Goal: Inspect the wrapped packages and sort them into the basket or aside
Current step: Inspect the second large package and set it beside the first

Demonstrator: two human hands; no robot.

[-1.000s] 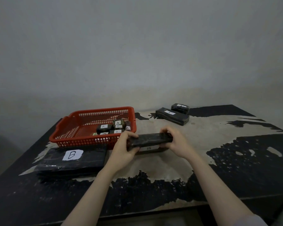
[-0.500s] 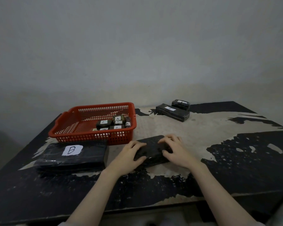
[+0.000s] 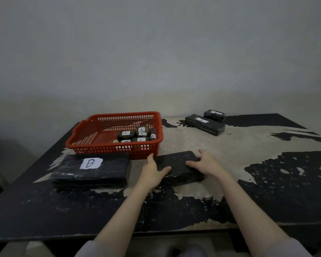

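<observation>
A black wrapped package (image 3: 176,164) lies flat on the table in front of me, no label showing on its top. My left hand (image 3: 153,170) grips its left end, thumb on top. At the package's right end, my right hand (image 3: 205,163) rests with spread fingers. The red basket (image 3: 85,134) stands behind to the left and holds several small black packages (image 3: 135,135) with white A and B labels. A large flat package marked B (image 3: 91,169) lies left of my hands.
Two long black packages with white labels (image 3: 205,124) lie at the far right of the table (image 3: 248,145), near the grey wall. The table top is worn, beige patches among black. Its front edge runs just under my forearms.
The package was held up on edge between both hands, then turned and laid flat on the table. My fingers have loosened and spread over its ends.
</observation>
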